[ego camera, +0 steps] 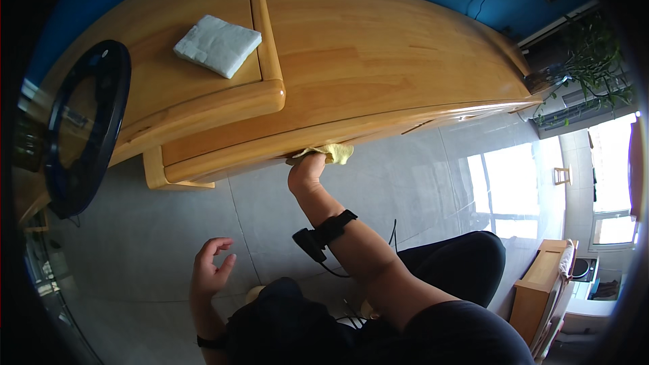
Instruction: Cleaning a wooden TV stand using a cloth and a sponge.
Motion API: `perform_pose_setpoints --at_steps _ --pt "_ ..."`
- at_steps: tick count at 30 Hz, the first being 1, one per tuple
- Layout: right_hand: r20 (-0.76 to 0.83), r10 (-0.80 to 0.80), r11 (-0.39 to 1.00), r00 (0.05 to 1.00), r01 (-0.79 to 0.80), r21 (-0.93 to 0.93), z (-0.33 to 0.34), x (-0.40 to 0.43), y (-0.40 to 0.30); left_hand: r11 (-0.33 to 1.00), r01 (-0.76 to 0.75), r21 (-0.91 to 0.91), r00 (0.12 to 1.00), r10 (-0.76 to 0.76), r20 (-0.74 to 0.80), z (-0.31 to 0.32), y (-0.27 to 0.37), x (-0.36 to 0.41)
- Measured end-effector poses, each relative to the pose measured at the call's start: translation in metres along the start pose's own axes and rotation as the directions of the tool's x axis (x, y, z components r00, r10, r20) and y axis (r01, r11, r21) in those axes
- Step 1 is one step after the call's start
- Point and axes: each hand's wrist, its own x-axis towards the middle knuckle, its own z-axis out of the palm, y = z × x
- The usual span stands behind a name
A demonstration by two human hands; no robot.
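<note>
My right hand (308,168) presses a yellow cloth (338,153) against the front face of a low wooden cabinet (355,61), just under its top edge. The fingers are partly hidden by the cloth and the cabinet edge. My left hand (212,266) hangs over the grey floor, its fingers apart and slightly curled, holding nothing. On the raised wooden cabinet section (167,76) at the left lies a white, flat, soft-looking pack (218,45).
A dark-rimmed oval object (117,96) with a see-through middle stands at the left. Trailing potted plants (588,71) are at the cabinet's right end. Grey tiles (284,208) cover the floor. A wooden furniture piece (537,284) and a small stool (562,176) are at the right.
</note>
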Motion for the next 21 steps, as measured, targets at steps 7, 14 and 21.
perform_pose_setpoints --at_steps 7,14,21 --pt "0.022 -0.358 0.923 0.933 0.35 0.159 -0.022 0.058 -0.091 0.998 0.059 -0.011 0.988 -0.059 -0.14 -0.015 -0.009 -0.021" --pt "-0.036 -0.287 0.947 0.957 0.289 0.139 -0.053 0.122 -0.169 0.995 0.086 -0.046 0.986 -0.092 -0.137 0.005 -0.024 -0.026" --pt "0.112 0.044 0.983 0.993 -0.063 0.173 -0.027 0.05 -0.053 0.999 0.038 -0.033 0.979 -0.044 -0.2 0.005 -0.036 -0.024"
